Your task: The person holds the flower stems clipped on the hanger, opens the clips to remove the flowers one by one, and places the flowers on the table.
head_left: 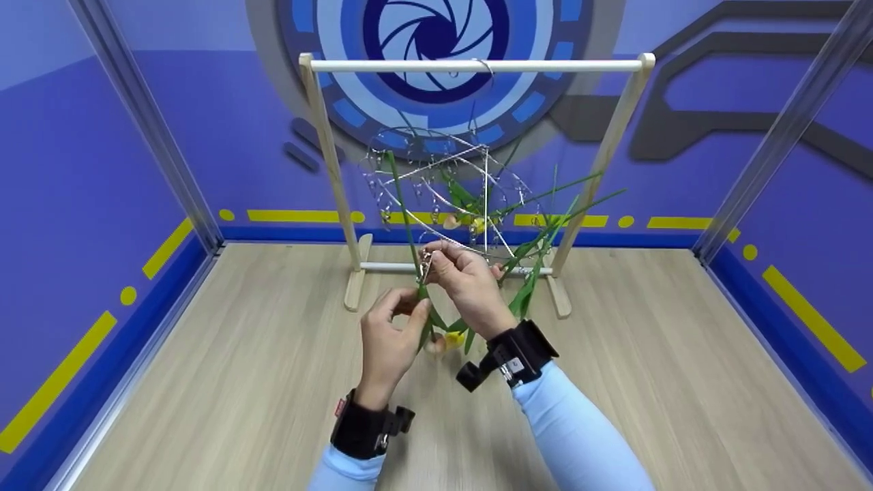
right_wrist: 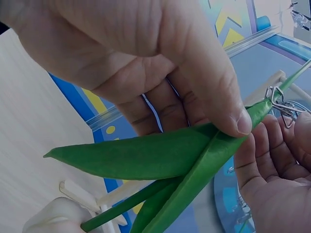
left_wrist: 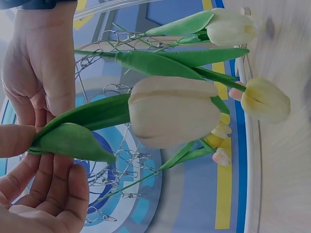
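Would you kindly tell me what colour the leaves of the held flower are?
The leaves are plain green, which shows best in the right wrist view.

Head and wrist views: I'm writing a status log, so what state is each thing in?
Rack: upright
Clip hanger: hanging from the rack, tilted
Held tulip: bloom down, pinched near its leaf bases
Clip: at the held tulip's stem; open or closed, cannot tell
Other tulips: hanging blooms down
Left hand: pinching the held tulip
Right hand: pinching the clip
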`<action>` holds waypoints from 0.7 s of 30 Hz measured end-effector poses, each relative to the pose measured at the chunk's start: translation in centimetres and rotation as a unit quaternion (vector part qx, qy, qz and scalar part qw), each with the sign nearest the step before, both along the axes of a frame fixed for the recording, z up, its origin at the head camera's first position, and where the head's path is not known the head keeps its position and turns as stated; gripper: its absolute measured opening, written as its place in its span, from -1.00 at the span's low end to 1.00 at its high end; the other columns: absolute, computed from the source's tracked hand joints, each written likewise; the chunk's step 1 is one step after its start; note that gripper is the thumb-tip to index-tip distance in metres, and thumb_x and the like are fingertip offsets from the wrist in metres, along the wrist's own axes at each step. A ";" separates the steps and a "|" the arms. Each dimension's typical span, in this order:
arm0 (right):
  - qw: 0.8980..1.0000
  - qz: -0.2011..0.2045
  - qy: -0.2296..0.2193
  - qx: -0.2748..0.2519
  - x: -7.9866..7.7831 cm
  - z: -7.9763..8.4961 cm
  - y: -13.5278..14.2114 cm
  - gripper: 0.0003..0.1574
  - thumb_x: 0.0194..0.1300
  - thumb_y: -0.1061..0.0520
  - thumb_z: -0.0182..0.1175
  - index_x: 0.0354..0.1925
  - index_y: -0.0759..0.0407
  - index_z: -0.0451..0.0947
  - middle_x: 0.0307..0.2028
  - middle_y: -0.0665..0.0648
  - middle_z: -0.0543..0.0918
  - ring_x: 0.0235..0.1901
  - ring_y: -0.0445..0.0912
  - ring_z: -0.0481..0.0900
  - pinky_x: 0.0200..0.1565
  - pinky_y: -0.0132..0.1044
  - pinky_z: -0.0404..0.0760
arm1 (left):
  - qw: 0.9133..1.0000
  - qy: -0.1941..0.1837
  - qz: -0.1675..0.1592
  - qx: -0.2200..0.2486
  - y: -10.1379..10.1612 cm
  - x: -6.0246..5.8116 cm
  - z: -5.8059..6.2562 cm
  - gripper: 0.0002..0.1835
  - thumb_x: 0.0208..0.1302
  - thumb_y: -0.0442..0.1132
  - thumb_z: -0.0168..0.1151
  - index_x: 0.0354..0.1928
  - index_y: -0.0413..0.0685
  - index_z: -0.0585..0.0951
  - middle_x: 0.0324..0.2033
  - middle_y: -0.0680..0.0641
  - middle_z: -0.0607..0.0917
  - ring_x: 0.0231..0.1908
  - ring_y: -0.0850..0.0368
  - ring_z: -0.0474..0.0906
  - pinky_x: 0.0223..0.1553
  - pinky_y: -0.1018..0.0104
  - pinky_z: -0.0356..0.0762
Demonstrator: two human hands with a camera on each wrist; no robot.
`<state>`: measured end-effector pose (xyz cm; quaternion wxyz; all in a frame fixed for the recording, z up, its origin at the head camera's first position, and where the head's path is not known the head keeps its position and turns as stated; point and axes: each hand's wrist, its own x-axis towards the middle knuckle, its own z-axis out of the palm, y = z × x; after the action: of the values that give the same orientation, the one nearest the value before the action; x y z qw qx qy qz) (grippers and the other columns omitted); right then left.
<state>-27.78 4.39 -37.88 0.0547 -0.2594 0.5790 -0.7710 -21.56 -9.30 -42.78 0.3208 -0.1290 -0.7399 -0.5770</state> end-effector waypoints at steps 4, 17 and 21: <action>1.000 0.003 -0.001 -0.005 0.0 0.0 0.1 -0.72 0.64 0.27 -0.08 0.06 0.43 0.50 -0.17 0.06 0.62 -0.20 -0.14 0.62 -0.03 -0.28 0.62 | 1.000 0.004 -0.001 -0.004 0.1 0.0 0.0 -0.93 0.35 -0.36 0.37 -0.16 -0.19 0.72 -0.31 -0.04 0.73 -0.28 0.08 0.67 -0.16 0.27 0.65; 1.000 0.009 -0.018 -0.009 0.2 0.2 0.3 -0.73 0.64 0.27 -0.09 0.05 0.45 0.48 -0.21 0.04 0.61 -0.24 -0.16 0.60 -0.09 -0.32 0.59 | 1.000 0.008 -0.007 -0.008 0.0 0.1 0.2 -0.88 0.22 -0.41 0.45 -0.21 -0.15 0.73 -0.37 -0.01 0.73 -0.33 0.12 0.67 -0.21 0.21 0.67; 1.000 0.007 -0.021 -0.015 0.3 0.3 0.3 -0.74 0.64 0.29 -0.10 0.04 0.44 0.48 -0.23 0.04 0.60 -0.26 -0.17 0.58 -0.12 -0.34 0.57 | 1.000 0.006 -0.008 -0.008 0.0 0.1 0.2 -0.89 0.23 -0.40 0.45 -0.22 -0.13 0.74 -0.37 0.01 0.73 -0.33 0.12 0.67 -0.21 0.21 0.66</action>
<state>-27.50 4.67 -37.63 0.0681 -0.2478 0.5642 -0.7846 -21.44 -9.32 -42.57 0.3196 -0.1414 -0.7414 -0.5729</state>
